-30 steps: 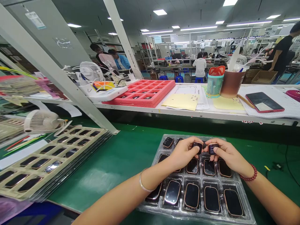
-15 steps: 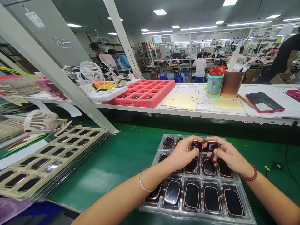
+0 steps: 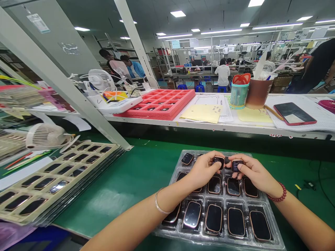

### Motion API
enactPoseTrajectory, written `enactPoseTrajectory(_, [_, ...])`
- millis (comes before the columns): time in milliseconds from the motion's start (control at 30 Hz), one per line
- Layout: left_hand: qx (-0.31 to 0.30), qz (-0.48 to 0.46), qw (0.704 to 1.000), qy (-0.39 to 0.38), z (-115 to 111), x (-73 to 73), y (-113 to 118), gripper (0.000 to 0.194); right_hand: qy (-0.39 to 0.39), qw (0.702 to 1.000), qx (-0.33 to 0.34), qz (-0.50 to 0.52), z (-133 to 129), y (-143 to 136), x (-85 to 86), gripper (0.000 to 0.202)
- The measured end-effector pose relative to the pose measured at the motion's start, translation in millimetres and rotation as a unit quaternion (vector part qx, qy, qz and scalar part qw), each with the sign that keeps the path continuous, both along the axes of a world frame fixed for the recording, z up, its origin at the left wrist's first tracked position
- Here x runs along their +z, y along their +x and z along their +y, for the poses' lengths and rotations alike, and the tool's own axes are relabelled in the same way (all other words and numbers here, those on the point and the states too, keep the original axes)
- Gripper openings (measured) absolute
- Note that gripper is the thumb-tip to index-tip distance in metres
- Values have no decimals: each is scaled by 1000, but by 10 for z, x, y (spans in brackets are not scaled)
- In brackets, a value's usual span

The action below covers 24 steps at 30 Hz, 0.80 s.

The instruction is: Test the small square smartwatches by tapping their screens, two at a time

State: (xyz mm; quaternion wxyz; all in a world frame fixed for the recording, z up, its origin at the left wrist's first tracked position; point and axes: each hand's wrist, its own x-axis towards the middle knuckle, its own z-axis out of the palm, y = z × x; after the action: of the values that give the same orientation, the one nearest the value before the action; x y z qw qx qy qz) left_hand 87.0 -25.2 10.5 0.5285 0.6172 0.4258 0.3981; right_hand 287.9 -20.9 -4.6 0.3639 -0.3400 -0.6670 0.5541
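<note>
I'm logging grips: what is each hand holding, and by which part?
The left hand holds one smartwatch by its left side; the right hand holds a second smartwatch by its right side.

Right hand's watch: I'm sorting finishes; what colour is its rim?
Coppery gold; the watch shows best in the head view.

The glossy green counter (image 3: 104, 195) I'm standing near carries a clear plastic tray (image 3: 209, 237), lying flat. Left of this tray, well apart, sits a stack of beige-topped trays (image 3: 52, 199). Beyond its far-left corner, a slanting white post (image 3: 104, 118) meets the surface. Right of it lie a yellow scrap (image 3: 297, 187) and a small dark connector (image 3: 310, 184).
</note>
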Motion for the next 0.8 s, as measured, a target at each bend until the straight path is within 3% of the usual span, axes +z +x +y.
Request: enactPoseTrajectory(800, [-6, 7, 1000, -3, -8, 6, 4, 21, -7, 1000, 5, -1, 6, 0, -4, 23])
